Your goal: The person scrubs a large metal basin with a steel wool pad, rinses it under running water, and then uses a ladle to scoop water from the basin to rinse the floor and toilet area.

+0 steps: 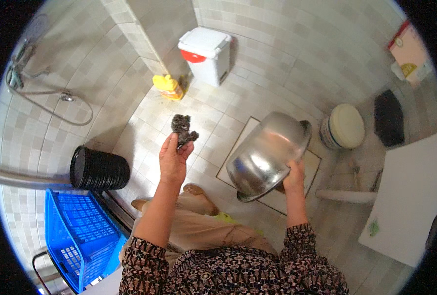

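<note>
Pinched between the thumb and fingers of my left hand (pixel 175 158) is a dark, ragged scouring pad (pixel 181 127), raised above the tiled floor. My right hand (pixel 295 175) grips the rim of a large stainless steel basin (pixel 264 151). The basin is tipped on its side, its shiny outer wall and base towards the left and its mouth turned away to the lower right. Its inside is hidden from me. Below the basin lies a square, dark-edged panel (pixel 236 147) in the floor.
A white bin with a red patch (pixel 205 55) and a yellow bottle (pixel 168 87) stand by the far wall. At left are a black ribbed cylinder (pixel 99 168), a blue plastic basket (pixel 84 228) and a shower hose (pixel 49 108). A lidded bucket (pixel 343 126) and a white panel (pixel 402 202) are at right.
</note>
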